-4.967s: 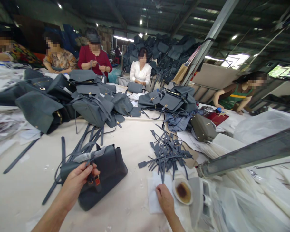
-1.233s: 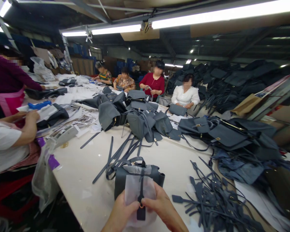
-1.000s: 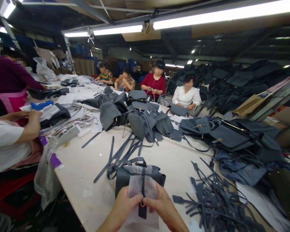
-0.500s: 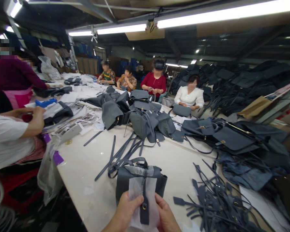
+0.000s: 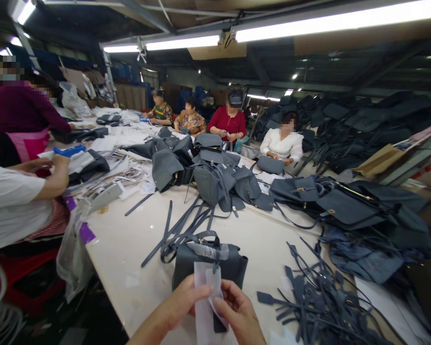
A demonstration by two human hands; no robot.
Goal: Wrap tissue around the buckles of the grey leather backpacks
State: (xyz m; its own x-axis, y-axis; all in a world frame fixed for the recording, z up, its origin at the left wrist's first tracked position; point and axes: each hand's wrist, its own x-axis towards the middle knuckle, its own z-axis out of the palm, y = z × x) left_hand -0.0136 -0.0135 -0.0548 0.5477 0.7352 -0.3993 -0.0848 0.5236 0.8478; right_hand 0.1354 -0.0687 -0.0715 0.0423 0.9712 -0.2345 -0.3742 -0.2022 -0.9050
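Holding a translucent white paper sheet (image 5: 201, 314) between them: left hand (image 5: 187, 303) and right hand (image 5: 240, 309), both bare, at the near side of a broad cream-coloured table (image 5: 136, 282). Left thumb laid flat on the sheet, fingers behind it largely hidden; right thumb and forefinger pinching its folded edge, remaining fingers curled. Dark slate-grey flat strap (image 5: 220, 324), partly covered by the folded sheet, squared end showing below the right thumb. Directly behind the hands, one dark slate-grey flap-top bag (image 5: 185, 266), upright on the table, with clear plastic wrapping (image 5: 203, 250) about its top handle. To the right, a tangled heap of loose slate-grey straps (image 5: 319, 299) with broad tab ends; beyond it, a crumpled blue cloth (image 5: 366, 258). Farther back, a central pile of slate-grey bags (image 5: 211, 184) with gold-toned buckles. Across the table, a seated co-worker in a white top (image 5: 282, 143).
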